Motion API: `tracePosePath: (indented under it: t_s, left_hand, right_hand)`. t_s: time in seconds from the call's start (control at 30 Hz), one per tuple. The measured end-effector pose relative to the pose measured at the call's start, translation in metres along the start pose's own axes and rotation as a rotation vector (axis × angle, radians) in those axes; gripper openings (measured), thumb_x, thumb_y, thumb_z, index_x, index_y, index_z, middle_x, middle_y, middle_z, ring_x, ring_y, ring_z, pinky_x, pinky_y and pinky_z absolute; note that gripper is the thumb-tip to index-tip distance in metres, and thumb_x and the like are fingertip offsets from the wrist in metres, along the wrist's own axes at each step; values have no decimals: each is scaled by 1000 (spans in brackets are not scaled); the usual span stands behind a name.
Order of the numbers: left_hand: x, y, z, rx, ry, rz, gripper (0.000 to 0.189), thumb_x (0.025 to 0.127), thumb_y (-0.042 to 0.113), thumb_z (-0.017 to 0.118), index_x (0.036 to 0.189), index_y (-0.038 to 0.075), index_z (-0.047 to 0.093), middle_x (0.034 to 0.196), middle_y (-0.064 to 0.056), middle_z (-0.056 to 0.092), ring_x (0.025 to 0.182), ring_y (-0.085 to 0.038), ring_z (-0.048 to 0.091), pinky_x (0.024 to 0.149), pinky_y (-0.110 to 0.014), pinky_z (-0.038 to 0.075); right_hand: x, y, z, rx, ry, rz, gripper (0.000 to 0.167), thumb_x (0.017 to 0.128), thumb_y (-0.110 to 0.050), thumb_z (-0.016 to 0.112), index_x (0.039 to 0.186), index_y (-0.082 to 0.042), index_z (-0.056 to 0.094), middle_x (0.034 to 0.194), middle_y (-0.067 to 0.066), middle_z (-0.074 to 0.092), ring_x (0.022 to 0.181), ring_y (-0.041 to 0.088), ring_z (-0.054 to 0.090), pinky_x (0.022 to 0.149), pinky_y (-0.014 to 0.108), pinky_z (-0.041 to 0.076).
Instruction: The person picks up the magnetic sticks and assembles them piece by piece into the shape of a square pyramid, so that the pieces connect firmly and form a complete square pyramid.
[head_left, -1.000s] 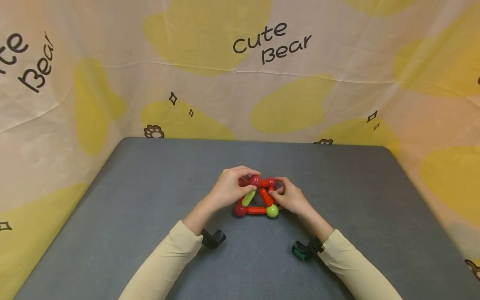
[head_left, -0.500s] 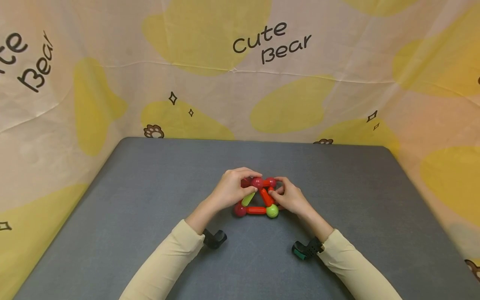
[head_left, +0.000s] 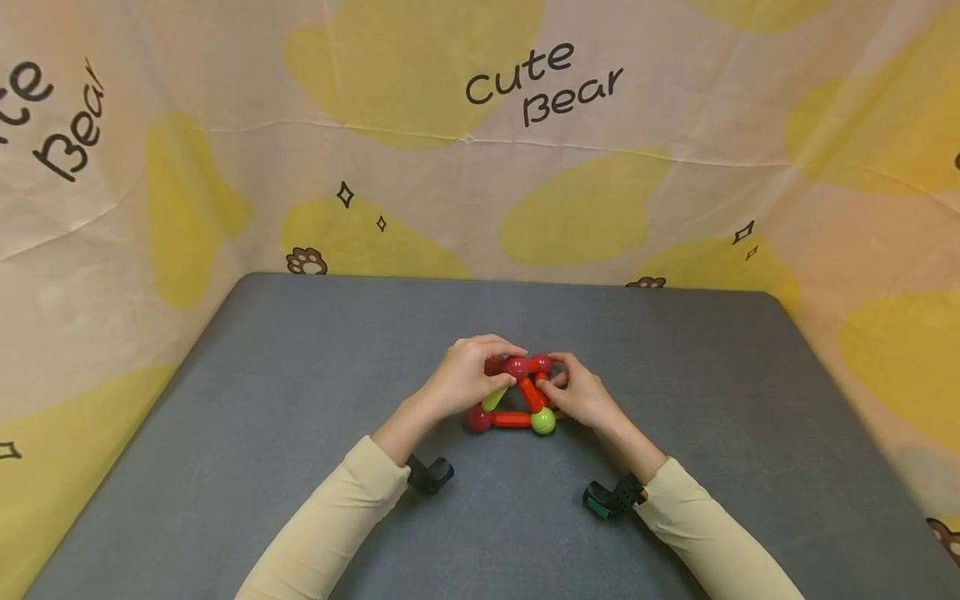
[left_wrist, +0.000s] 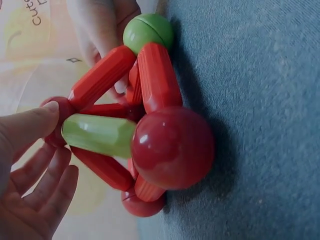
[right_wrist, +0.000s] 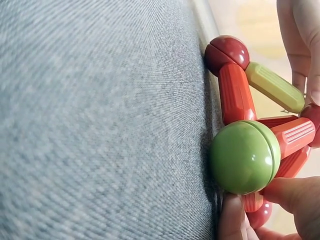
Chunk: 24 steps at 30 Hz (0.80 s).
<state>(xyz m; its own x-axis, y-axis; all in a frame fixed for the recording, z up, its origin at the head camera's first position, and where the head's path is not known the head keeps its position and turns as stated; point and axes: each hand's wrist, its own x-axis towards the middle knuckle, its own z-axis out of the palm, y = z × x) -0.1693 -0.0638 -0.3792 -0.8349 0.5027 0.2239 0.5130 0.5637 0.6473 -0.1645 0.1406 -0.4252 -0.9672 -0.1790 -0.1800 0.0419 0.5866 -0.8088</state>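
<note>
A pyramid-like frame of magnetic sticks and balls stands mid-table in the head view. My left hand (head_left: pixel 467 379) pinches its raised top red ball (left_wrist: pixel 57 120) between thumb and fingers. A light green stick (left_wrist: pixel 97 134) slopes from there to the near-left red ball (left_wrist: pixel 172 147). A red stick (head_left: pixel 512 420) joins that ball to the green ball (right_wrist: pixel 245 157). My right hand (head_left: pixel 583 396) grips the right side; its thumb and fingers hold a red base stick (right_wrist: pixel 253 201) behind the green ball. Another red ball (head_left: pixel 540 363) sits at the far right, partly covered by fingers.
The dark grey table (head_left: pixel 300 375) surrounds the frame. A patterned cloth (head_left: pixel 480 208) hangs behind and at both sides. Black wrist mounts (head_left: pixel 430 477) sit below both hands.
My left hand has shifted slightly right and carries the top red ball with it. The right hand keeps its hold almost unmoved.
</note>
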Motion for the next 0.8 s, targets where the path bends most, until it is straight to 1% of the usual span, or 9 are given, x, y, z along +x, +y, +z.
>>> tracePosePath:
  t_s: [0.13,0.23,0.3,0.47,0.8]
  left_hand:
    - [0,-2,-5,-48,-40,9,35,80,7,69,114,13,66,107,2,64,80,-10,58,67,-27,50]
    - [0,-4,-8,-48,-63,20,35,81,5,68,115,14,65,108,3,64,75,-10,54,62,-22,47]
    - [-1,-5,-9,-45,-69,24,35,81,5,68,115,14,65,108,3,64,75,-9,54,62,-21,46]
    - [-2,-7,-8,-60,-66,21,35,81,5,68,114,14,65,106,2,64,77,-8,56,67,-23,48]
    - [-3,-7,-4,-86,-50,4,34,80,6,69,113,13,66,106,1,63,81,-10,59,73,-32,52]
  right_hand:
    - [0,-1,0,5,-1,2,52,88,-18,61,132,-3,37,87,12,65,54,13,60,53,29,52]
    - [0,-1,-1,5,-4,1,52,89,-17,60,133,-3,37,87,12,65,54,13,60,53,29,52]
    - [-1,-2,-1,4,-4,4,52,89,-18,60,133,-3,37,86,12,64,54,13,60,52,29,52]
    - [-1,-2,0,-5,-5,2,52,89,-19,60,133,-4,37,86,11,64,54,13,60,52,29,52]
    - [0,-2,0,-2,-1,3,52,88,-18,61,132,-4,38,86,12,64,55,13,60,52,28,52]
